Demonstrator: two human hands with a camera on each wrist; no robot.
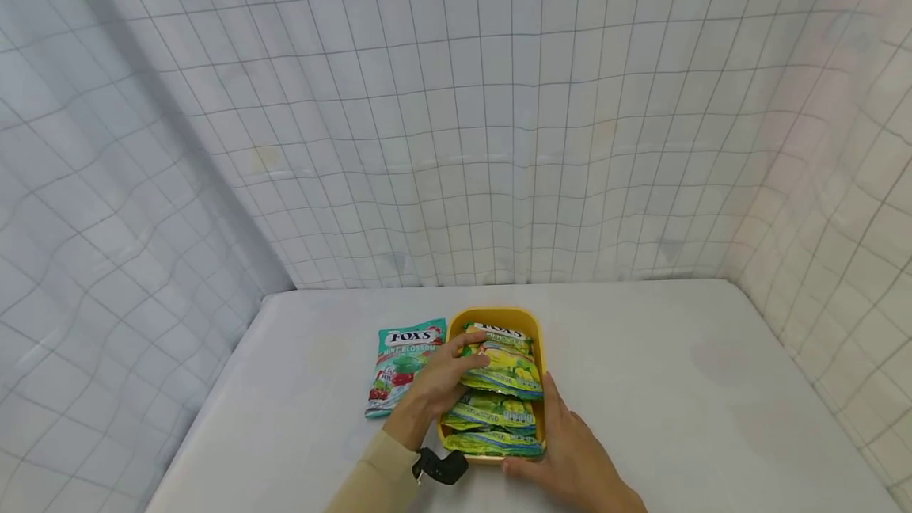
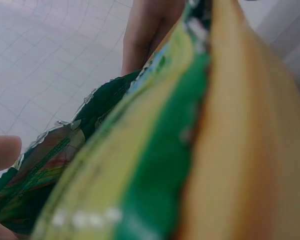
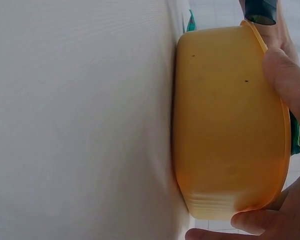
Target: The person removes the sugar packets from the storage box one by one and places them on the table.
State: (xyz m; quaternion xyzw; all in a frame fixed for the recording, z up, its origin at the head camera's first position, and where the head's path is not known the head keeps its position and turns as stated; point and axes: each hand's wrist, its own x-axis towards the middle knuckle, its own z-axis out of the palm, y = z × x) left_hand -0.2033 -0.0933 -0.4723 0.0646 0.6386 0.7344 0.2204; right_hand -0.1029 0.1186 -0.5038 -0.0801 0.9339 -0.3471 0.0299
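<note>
A yellow plastic tub stands on the table, holding several green and yellow Fox's candy bags. My left hand reaches over the tub's left side and grips the left edge of the uppermost candy bag. In the left wrist view, that bag's crimped edge lies between a fingertip and the rest of the hand. At the front right corner, my right hand holds the tub, thumb along the front rim and fingers on the right side. The right wrist view shows the tub's outer wall.
Just left of the tub, a teal Fox's Mint Blossom bag lies flat, partly behind my left hand. The white table is bordered by grid-patterned curtains at the back and sides. A black band circles my left wrist.
</note>
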